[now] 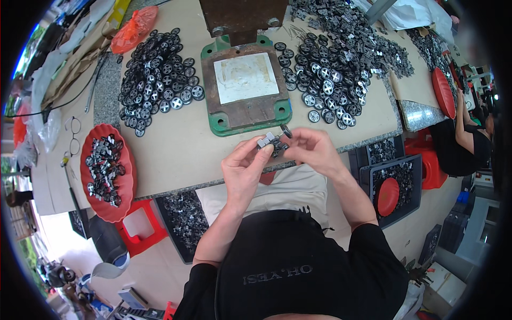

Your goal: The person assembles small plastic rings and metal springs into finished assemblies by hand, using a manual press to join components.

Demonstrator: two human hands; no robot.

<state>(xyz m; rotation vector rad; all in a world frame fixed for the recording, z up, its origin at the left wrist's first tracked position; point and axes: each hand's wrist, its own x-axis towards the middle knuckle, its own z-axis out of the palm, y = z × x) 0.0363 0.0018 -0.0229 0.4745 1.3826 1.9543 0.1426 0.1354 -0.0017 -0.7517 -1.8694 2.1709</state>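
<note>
Both hands — left hand, right hand — pinch a small grey wheel assembly above the tabletop; best keep both grips firm, parts square.

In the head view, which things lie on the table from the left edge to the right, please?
Glasses → red plate of small parts → left wheel pile → green press base → right wheel pile → red lid.

Likely small assembly workshop: heaps of toy wheels, bench press plate, parts crates.
</note>
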